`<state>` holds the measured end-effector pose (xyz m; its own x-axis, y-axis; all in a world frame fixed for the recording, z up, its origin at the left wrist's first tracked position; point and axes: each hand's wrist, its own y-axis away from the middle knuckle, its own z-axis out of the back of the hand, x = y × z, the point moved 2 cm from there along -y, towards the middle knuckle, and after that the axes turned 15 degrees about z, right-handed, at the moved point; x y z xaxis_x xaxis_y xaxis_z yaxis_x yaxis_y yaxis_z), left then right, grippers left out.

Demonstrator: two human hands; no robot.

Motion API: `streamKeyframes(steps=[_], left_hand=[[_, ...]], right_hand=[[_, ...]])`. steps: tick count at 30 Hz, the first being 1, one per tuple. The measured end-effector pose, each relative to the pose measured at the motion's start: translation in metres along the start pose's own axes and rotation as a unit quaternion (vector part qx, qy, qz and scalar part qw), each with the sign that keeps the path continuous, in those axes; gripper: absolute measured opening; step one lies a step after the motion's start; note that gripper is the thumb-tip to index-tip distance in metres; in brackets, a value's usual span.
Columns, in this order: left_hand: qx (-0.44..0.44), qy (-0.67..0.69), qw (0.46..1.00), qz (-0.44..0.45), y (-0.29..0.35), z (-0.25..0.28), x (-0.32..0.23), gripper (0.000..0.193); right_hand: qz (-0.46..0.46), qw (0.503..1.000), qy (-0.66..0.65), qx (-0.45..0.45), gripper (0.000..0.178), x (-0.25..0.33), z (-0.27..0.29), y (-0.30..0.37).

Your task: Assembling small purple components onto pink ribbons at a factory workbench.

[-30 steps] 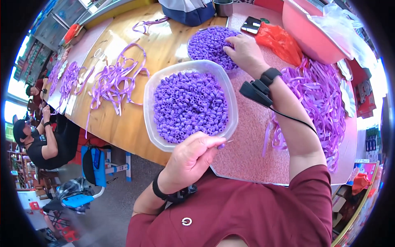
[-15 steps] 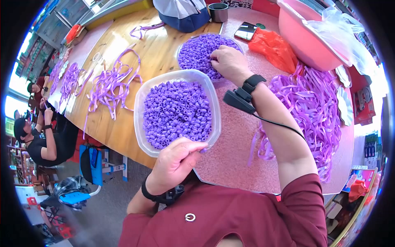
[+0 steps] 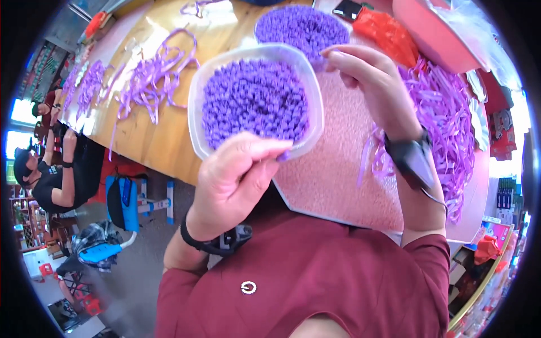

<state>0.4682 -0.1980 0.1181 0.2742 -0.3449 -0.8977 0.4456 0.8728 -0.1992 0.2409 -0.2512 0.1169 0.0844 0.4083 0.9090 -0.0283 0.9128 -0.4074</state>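
A squarish translucent tub (image 3: 315, 112) full of purple beads (image 3: 253, 101) stands before me. My left hand (image 3: 234, 174) is in front of its near rim, thumb and forefinger pinched on a purple bead (image 3: 284, 155) that shows just below the fingertips. Behind the tub, a second, round container holds more purple beads (image 3: 301, 31). My right hand (image 3: 366, 79) is up at the near right edge of that container. Its fingers are bent and drawn together; whatever may be between them is too small to make out.
Purple ribbons (image 3: 155, 81) lie loose on the wooden tabletop at left, with a larger ribbon heap (image 3: 445, 124) at right. At the far right are an orange plastic bag (image 3: 389, 36) and a pink basin (image 3: 434, 34). Another person (image 3: 53, 180) sits at far left.
My right hand has come out of the round container's beads and drawn back toward me, to the right. My left hand keeps its pinch. My view has shifted, so the tubs appear higher.
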Motion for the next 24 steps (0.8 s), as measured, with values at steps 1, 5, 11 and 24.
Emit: streamKeyframes(steps=[1, 5, 11, 24], left_hand=[[-0.011, -0.002, 1.000, -0.022, -0.003, 0.000, -0.001, 0.022], [-0.007, -0.018, 0.995, -0.100, -0.011, -0.011, -0.010, 0.019], [0.005, -0.015, 0.981, -0.195, -0.010, -0.038, -0.014, 0.022], [0.076, -0.130, 0.981, -0.125, -0.003, -0.048, -0.017, 0.034]], right_hand=[[-0.038, 0.997, -0.068, 0.001, 0.029, 0.010, -0.004, 0.019], [-0.090, 0.945, -0.315, 0.012, 0.033, 0.016, -0.016, 0.080], [-0.135, 0.903, -0.404, -0.056, 0.028, 0.010, -0.021, 0.116], [-0.124, 0.897, -0.420, -0.057, 0.027, 0.002, -0.012, 0.130]])
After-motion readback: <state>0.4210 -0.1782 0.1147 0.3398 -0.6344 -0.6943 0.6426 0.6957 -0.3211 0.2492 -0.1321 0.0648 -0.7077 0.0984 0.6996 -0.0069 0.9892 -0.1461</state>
